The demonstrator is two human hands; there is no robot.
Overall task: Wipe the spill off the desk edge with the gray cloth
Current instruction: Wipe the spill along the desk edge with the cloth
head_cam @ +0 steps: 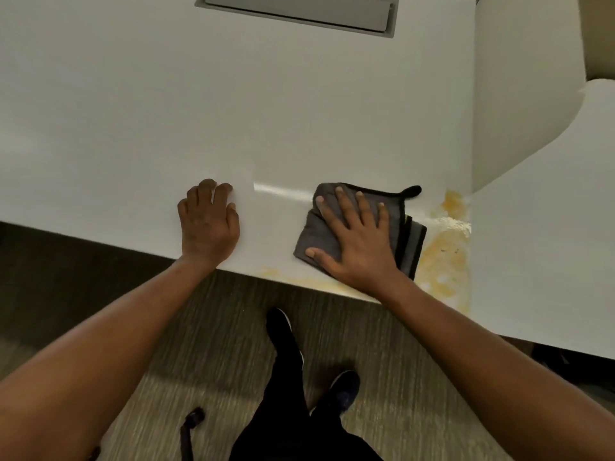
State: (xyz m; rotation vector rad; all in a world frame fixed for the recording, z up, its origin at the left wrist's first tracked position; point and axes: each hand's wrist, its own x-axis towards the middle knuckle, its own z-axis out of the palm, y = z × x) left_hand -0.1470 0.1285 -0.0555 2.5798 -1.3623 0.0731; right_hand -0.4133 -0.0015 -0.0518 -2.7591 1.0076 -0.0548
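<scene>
While our two hands lie flat on the white desk (233, 111), the right hand (357, 242) presses one folded gray cloth (314, 232) left of one yellow spill (444, 251); the left hand (208, 221), empty, rests left of the cloth.

Part of the gray cloth (316, 234) is covered by the right hand (357, 247); the desk (233, 111) is cropped at the left and top edges.

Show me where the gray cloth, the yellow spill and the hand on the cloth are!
gray cloth (312, 232): head view, bare left part.
yellow spill (444, 261): head view, widest patch.
right hand (357, 247): head view, back of hand.
</scene>
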